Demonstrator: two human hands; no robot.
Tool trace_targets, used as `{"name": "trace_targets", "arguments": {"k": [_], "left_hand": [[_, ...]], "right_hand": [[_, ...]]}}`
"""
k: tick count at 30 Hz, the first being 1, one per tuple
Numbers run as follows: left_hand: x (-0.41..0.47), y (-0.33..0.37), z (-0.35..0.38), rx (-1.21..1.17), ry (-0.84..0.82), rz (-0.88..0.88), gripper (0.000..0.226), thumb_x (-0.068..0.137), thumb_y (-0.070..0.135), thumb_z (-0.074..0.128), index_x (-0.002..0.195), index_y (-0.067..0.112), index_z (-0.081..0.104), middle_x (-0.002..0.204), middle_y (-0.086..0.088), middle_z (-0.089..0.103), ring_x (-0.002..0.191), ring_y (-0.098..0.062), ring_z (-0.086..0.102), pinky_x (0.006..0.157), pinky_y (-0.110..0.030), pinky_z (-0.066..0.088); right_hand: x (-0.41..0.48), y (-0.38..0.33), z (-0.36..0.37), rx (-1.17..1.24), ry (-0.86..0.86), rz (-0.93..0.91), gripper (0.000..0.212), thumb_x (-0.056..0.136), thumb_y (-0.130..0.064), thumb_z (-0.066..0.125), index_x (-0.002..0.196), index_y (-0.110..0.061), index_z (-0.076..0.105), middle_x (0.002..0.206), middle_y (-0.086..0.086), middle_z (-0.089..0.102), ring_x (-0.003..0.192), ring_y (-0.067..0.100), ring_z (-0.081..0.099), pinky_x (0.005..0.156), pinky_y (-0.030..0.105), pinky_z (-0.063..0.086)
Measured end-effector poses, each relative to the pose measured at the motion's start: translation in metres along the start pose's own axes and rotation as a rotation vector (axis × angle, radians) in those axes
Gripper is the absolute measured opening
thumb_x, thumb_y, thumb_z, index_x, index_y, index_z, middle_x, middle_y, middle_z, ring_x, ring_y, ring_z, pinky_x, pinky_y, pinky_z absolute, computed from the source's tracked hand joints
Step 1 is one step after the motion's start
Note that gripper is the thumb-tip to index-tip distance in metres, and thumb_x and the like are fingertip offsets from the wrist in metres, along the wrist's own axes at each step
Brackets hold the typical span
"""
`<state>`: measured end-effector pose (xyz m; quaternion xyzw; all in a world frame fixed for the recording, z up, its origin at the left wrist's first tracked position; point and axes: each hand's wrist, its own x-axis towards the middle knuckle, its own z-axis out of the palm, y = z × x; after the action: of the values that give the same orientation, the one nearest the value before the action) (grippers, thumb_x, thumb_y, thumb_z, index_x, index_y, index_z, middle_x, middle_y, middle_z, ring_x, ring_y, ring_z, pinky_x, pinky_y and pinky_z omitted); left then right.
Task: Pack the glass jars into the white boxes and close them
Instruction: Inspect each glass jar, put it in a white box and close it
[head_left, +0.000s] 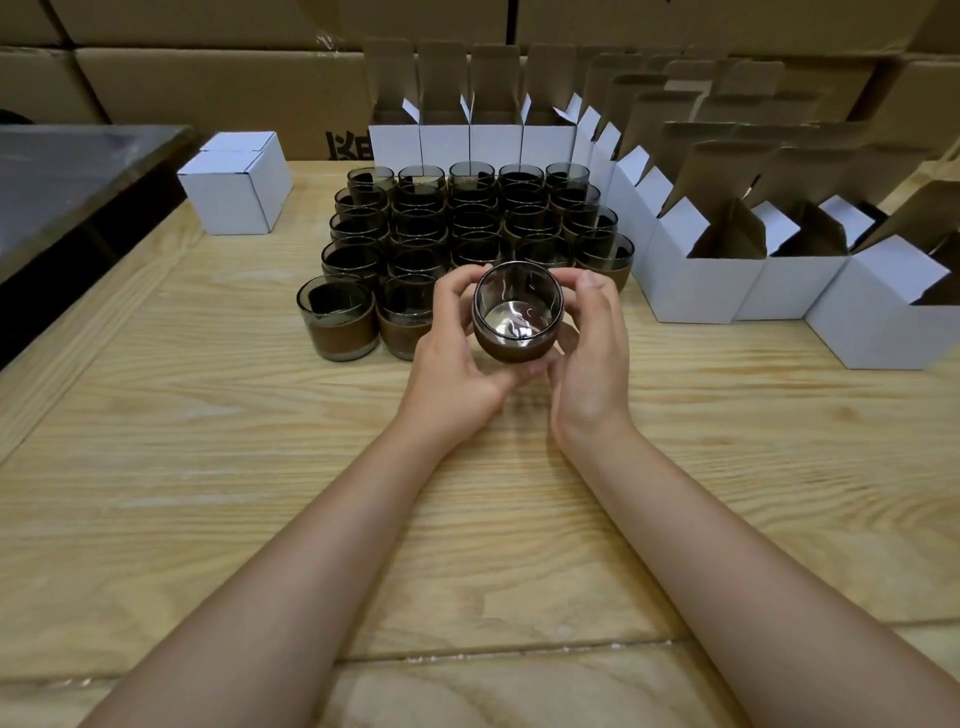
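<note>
Glass jar (518, 312), tilted toward the camera, was gripped by left hand (457, 358) and right hand (589, 353) above the table (260, 467).

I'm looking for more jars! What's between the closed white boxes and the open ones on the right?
Head view: rows of glass jars stand there on the table.

Soft, moderately bright light from above falls evenly on the pale wooden tabletop (208, 467). A white glare patch sits inside the dark smoked-glass jar with a brown band (518, 317); a faint shadow lies beneath it. Wide-angle distortion bows the tabletop's left and right edges. The brown cardboard cartons (208, 88) beyond its far edge look dim, slightly soft.
</note>
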<state>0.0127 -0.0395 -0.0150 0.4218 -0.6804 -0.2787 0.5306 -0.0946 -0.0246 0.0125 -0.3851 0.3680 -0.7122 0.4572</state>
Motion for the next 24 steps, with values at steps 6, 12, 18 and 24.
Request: {"name": "trace_targets", "arguments": {"k": [6, 12, 18, 24], "left_hand": [[-0.001, -0.0001, -0.0008, 0.054, 0.003, -0.029, 0.08, 0.064, 0.016, 0.089, 0.114, 0.037, 0.03, 0.107, 0.026, 0.054, 0.096, 0.014, 0.057, 0.087, -0.011, 0.045], [-0.0007, 0.0003, -0.002, 0.048, 0.015, -0.031, 0.079, 0.064, 0.016, 0.089, 0.112, 0.039, 0.031, 0.107, 0.024, 0.055, 0.094, 0.014, 0.057, 0.084, -0.008, 0.044], [-0.0009, 0.0036, -0.0012, 0.022, 0.046, -0.032, 0.078, 0.059, 0.036, 0.086, 0.115, 0.044, 0.032, 0.11, 0.02, 0.059, 0.103, 0.005, 0.058, 0.09, -0.014, 0.044], [-0.0006, 0.0023, -0.0016, 0.027, 0.026, 0.001, 0.083, 0.061, 0.028, 0.089, 0.122, 0.043, 0.035, 0.12, 0.017, 0.06, 0.115, -0.001, 0.057, 0.101, -0.027, 0.045]], "right_hand": [[-0.0019, -0.0031, 0.0007, -0.027, -0.051, -0.055, 0.02, 0.089, -0.031, 0.044, 0.081, -0.021, 0.06, 0.078, -0.011, 0.066, 0.076, 0.008, 0.061, 0.062, 0.024, 0.049], [-0.0025, -0.0045, 0.0006, -0.046, -0.076, -0.095, 0.017, 0.088, -0.027, 0.047, 0.08, -0.023, 0.062, 0.087, -0.003, 0.062, 0.081, 0.015, 0.058, 0.065, 0.028, 0.048], [-0.0009, -0.0034, 0.0007, -0.017, -0.056, -0.052, 0.015, 0.089, -0.024, 0.048, 0.086, -0.019, 0.062, 0.085, -0.008, 0.065, 0.081, 0.01, 0.06, 0.064, 0.023, 0.048], [-0.0006, -0.0009, -0.0002, 0.027, 0.027, 0.049, 0.017, 0.1, -0.016, 0.045, 0.089, -0.019, 0.057, 0.085, -0.009, 0.064, 0.079, 0.008, 0.06, 0.053, 0.018, 0.047]]}}
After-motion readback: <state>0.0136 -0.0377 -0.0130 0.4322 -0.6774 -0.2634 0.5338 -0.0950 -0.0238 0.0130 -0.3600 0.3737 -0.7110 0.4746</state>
